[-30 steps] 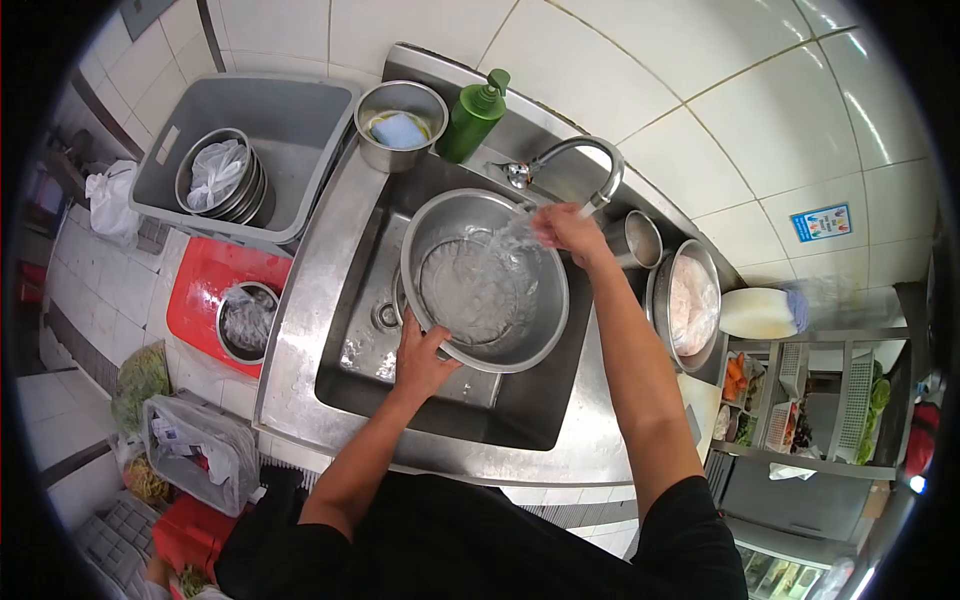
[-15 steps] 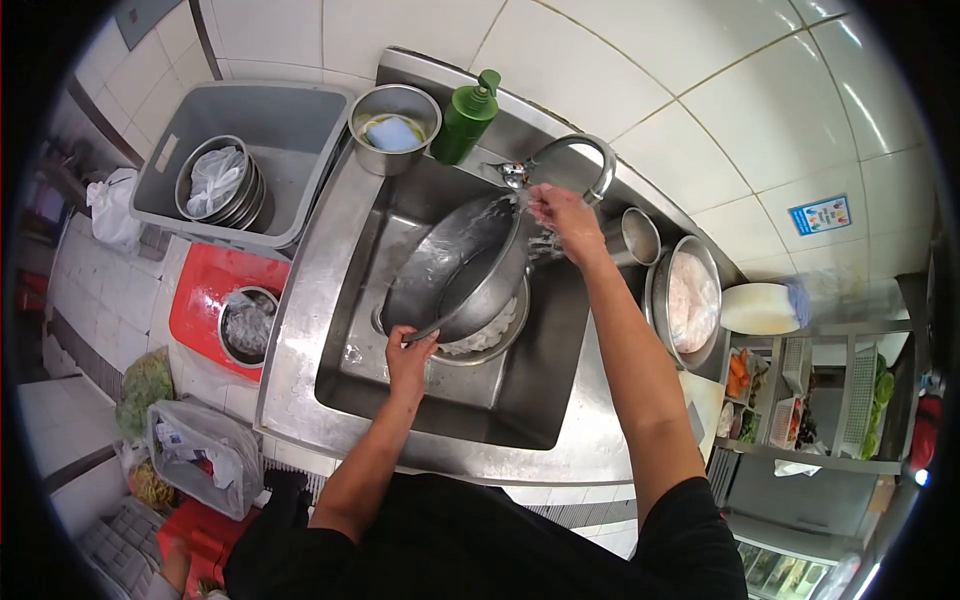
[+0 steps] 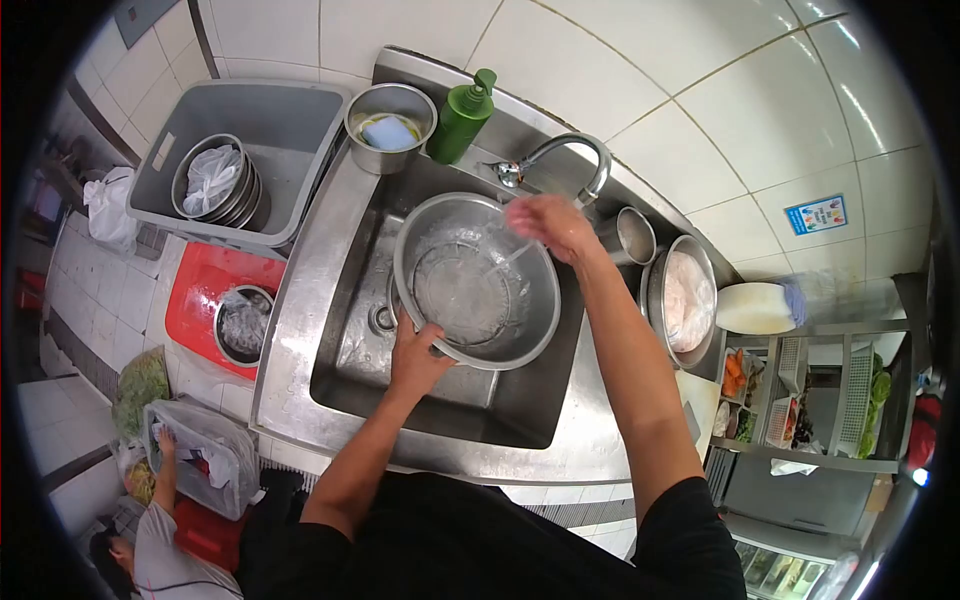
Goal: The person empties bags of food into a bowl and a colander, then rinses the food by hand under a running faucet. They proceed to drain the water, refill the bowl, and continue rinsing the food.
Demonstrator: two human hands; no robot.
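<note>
A large steel bowl [image 3: 470, 285] with water in it sits level in the steel sink [image 3: 500, 400]. My left hand [image 3: 415, 360] grips the bowl's near rim. My right hand [image 3: 545, 222] is blurred over the bowl's far rim, under the spout of the faucet [image 3: 565, 150], with water splashing below it. Its fingers look loosely apart and hold nothing that I can see.
Behind the sink stand a green soap pump bottle [image 3: 463, 105] and a steel pot with a sponge [image 3: 390, 125]. A grey tub with stacked bowls [image 3: 215, 180] and a red bin [image 3: 215, 300] are left. Steel containers [image 3: 685, 300] sit right. Another person [image 3: 150, 540] crouches at lower left.
The bowl, tipped up on edge half a second ago, is level again in the sink. My right hand came down from the faucet to the bowl's far rim. A person appeared at lower left.
</note>
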